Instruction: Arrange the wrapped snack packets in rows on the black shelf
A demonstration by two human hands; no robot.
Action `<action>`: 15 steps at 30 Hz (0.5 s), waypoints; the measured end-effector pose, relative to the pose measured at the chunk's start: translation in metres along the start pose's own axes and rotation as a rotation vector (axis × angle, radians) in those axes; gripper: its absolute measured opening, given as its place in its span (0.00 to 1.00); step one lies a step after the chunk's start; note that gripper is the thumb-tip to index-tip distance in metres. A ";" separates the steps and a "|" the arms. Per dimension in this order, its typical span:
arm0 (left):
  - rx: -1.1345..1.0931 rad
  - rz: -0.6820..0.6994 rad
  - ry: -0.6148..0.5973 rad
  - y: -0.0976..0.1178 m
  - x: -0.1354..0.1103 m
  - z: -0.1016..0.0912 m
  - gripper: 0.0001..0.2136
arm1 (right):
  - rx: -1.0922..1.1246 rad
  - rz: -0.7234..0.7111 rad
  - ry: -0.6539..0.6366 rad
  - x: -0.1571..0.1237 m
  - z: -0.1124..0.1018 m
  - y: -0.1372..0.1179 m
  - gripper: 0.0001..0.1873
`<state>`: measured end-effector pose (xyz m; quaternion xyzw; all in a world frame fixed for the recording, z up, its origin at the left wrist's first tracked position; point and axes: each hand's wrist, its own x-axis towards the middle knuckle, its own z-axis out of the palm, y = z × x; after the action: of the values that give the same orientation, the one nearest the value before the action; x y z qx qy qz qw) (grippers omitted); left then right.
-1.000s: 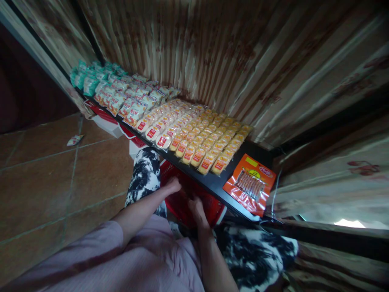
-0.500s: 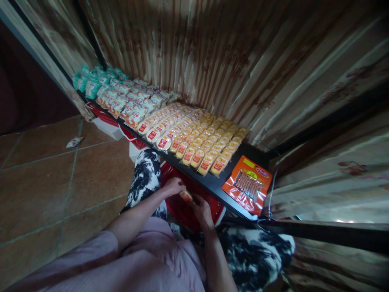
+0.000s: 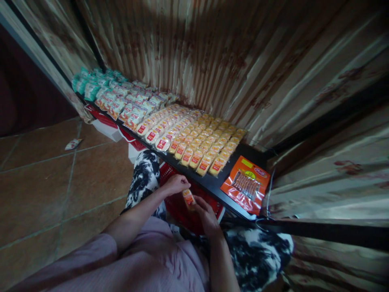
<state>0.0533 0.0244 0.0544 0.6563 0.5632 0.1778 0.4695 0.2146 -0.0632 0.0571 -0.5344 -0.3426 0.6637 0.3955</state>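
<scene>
Both my hands hold one small yellow snack packet with a red label point(image 3: 189, 198) over a red plastic basket point(image 3: 181, 206) between my knees. My left hand point(image 3: 175, 184) pinches the packet's upper end, fingers curled. My right hand point(image 3: 207, 214) grips its lower end from below. Just beyond, a black shelf point(image 3: 212, 184) carries several rows of the same yellow packets point(image 3: 206, 142).
Further left on the shelf lie rows of white-and-red packets point(image 3: 152, 129), orange-white packets point(image 3: 127, 107) and green packets point(image 3: 88, 83). A large orange sausage pack point(image 3: 245, 183) lies at the shelf's right end. Curtains hang behind and to the right. A stray wrapper point(image 3: 73, 144) lies on the tiled floor.
My hands came up out of the red basket holding a yellow packet, which was hidden a second ago. The view shifted slightly.
</scene>
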 end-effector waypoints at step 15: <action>-0.038 0.114 0.031 0.048 -0.014 -0.006 0.13 | 0.336 -0.040 -0.006 -0.011 -0.011 -0.002 0.24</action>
<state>0.0717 0.0181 0.1003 0.6755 0.5286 0.2250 0.4623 0.2265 -0.0720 0.0614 -0.4520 -0.2385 0.7052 0.4914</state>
